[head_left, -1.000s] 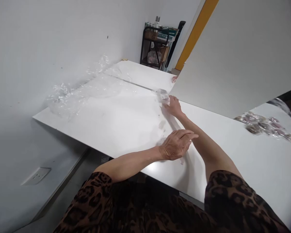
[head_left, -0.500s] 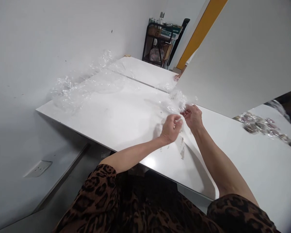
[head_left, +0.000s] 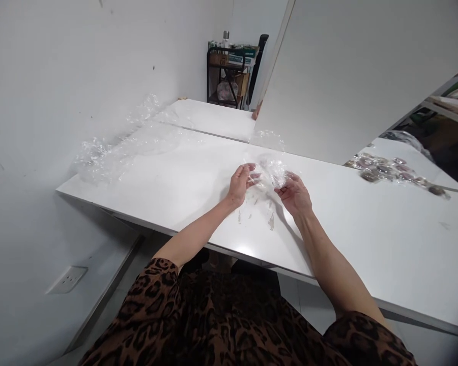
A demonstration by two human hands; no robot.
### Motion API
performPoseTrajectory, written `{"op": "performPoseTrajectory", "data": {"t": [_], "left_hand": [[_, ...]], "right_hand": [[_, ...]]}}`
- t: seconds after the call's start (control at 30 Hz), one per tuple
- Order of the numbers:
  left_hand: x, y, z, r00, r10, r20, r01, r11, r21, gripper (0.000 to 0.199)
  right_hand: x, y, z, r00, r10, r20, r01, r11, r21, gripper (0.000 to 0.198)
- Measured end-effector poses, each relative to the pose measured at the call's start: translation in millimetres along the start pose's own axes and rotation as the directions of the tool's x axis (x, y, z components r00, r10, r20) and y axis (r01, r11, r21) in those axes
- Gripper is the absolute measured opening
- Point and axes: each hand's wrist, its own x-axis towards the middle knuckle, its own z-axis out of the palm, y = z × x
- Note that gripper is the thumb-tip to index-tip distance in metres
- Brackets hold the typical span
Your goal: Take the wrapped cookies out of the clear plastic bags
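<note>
Crumpled clear plastic wrap point(head_left: 273, 168) sits between my hands above the white tabletop point(head_left: 183, 188). My right hand point(head_left: 295, 195) grips its near right side, with curled fingers partly veiled by the film. At its left edge is my left hand point(head_left: 241, 185), fingers apart and slightly bent. The film reaches those fingertips, but no firm grip shows there. Below the hands, the tabletop bears small greyish patches point(head_left: 271, 221). Whether anything is inside the wrap I cannot tell.
More crumpled clear film point(head_left: 107, 157) lies along the wall at the left. A large white upright panel point(head_left: 328, 81) stands behind my right hand. Clear-wrapped round pieces point(head_left: 400, 170) lie at the right. Another person's hand point(head_left: 257, 111) shows at the panel's edge. A dark shelf rack point(head_left: 226, 66) stands beyond.
My hands have moved apart, and the left fingers have opened from a closed pinch. The plastic between them looks more spread. The camera view has shifted, too.
</note>
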Motion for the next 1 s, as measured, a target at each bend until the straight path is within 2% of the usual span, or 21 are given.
{"op": "performPoseTrajectory", "data": {"t": [0.07, 0.13, 0.23, 0.27, 0.3, 0.33, 0.4, 0.43, 0.47, 0.5, 0.57, 0.6, 0.63, 0.67, 0.7, 0.77, 0.8, 0.83, 0.93, 0.97, 1.0], "left_hand": [[1.9, 6.5, -1.9, 1.000, 0.012, -0.012, -0.012, 0.999, -0.036, 0.017], [3.5, 13.3, -3.8, 0.999, -0.028, 0.022, 0.029, 0.998, -0.057, 0.021], [1.9, 22.0, -6.3, 0.973, -0.142, 0.184, 0.134, 0.989, 0.057, 0.030], [0.2, 24.6, -6.8, 0.939, -0.198, 0.280, 0.163, 0.976, 0.144, 0.032], [-2.0, 27.2, -7.2, 0.883, -0.268, 0.387, 0.181, 0.952, 0.247, 0.034], [-4.2, 29.7, -7.3, 0.805, -0.349, 0.480, 0.186, 0.916, 0.355, 0.034], [-7.2, 34.3, -7.2, 0.657, -0.511, 0.554, 0.180, 0.820, 0.543, 0.038], [-7.1, 36.0, -7.2, 0.626, -0.566, 0.537, 0.184, 0.776, 0.603, 0.043], [-5.5, 37.2, -7.5, 0.637, -0.591, 0.494, 0.199, 0.746, 0.636, 0.050], [-2.4, 37.7, -8.3, 0.692, -0.578, 0.432, 0.220, 0.739, 0.637, 0.058], [7.1, 36.9, -11.5, 0.871, -0.425, 0.246, 0.240, 0.806, 0.541, 0.069], [12.4, 35.7, -13.6, 0.942, -0.311, 0.126, 0.220, 0.856, 0.468, 0.071], [17.1, 34.0, -15.6, 0.978, -0.206, 0.011, 0.184, 0.895, 0.406, 0.070], [20.4, 31.8, -17.0, 0.989, -0.132, -0.067, 0.148, 0.917, 0.371, 0.067], [21.6, 28.9, -17.4, 0.991, -0.102, -0.090, 0.128, 0.923, 0.364, 0.062], [17.1, 20.4, -13.9, 0.983, -0.184, 0.014, 0.162, 0.897, 0.412, 0.049], [11.7, 14.7, -10.0, 0.957, -0.271, 0.105, 0.199, 0.874, 0.443, 0.041], [4.9, 8.0, -5.0, 0.906, -0.373, 0.200, 0.247, 0.850, 0.466, 0.033], [-16.5, -13.9, 10.6, 0.697, -0.585, 0.414, 0.379, 0.791, 0.480, 0.028], [-21.6, -20.3, 14.2, 0.666, -0.604, 0.438, 0.402, 0.785, 0.471, 0.028], [-24.9, -25.5, 16.4, 0.671, -0.601, 0.434, 0.412, 0.789, 0.456, 0.027]], "right_hand": [[3.4, -0.7, -7.1, 0.997, -0.077, -0.031, 0.077, 0.997, -0.025, 0.039], [6.4, -2.2, -14.7, 0.989, -0.142, -0.049, 0.138, 0.988, -0.072, 0.034], [11.0, -6.5, -24.0, 0.972, -0.224, -0.072, 0.213, 0.968, -0.134, 0.032], [12.6, -8.5, -26.2, 0.967, -0.242, -0.080, 0.231, 0.964, -0.129, 0.031], [14.0, -10.8, -28.0, 0.964, -0.251, -0.090, 0.242, 0.965, -0.106, 0.031], [15.3, -13.4, -29.5, 0.962, -0.254, -0.097, 0.247, 0.966, -0.071, 0.031], [17.0, -18.9, -32.3, 0.962, -0.255, -0.093, 0.257, 0.966, 0.006, 0.032], [17.3, -21.8, -34.0, 0.962, -0.262, -0.078, 0.265, 0.964, 0.035, 0.033], [17.4, -24.7, -36.0, 0.961, -0.272, -0.051, 0.275, 0.960, 0.051, 0.034], [17.1, -27.6, -38.2, 0.958, -0.286, -0.018, 0.287, 0.957, 0.053, 0.035], [15.4, -32.7, -43.0, 0.950, -0.309, 0.050, 0.309, 0.951, 0.017, 0.038], [13.9, -34.7, -45.0, 0.945, -0.316, 0.080, 0.319, 0.948, -0.018, 0.040], [11.9, -36.2, -46.1, 0.941, -0.320, 0.106, 0.328, 0.943, -0.059, 0.041], [9.4, -37.0, -46.2, 0.939, -0.318, 0.131, 0.332, 0.938, -0.102, 0.041], [6.4, -37.2, -44.9, 0.938, -0.310, 0.153, 0.331, 0.933, -0.141, 0.041], [-0.9, -35.2, -38.4, 0.942, -0.276, 0.190, 0.311, 0.932, -0.188, 0.042], [-4.9, -33.3, -33.6, 0.945, -0.255, 0.203, 0.295, 0.935, -0.197, 0.043], [-8.7, -31.1, -28.3, 0.948, -0.236, 0.211, 0.278, 0.940, -0.196, 0.044], [-15.2, -24.9, -15.6, 0.954, -0.191, 0.232, 0.227, 0.964, -0.141, 0.041], [-14.6, -23.6, -13.9, 0.957, -0.177, 0.231, 0.211, 0.969, -0.130, 0.040], [-12.3, -22.9, -13.8, 0.961, -0.165, 0.222, 0.199, 0.970, -0.141, 0.040]]}}
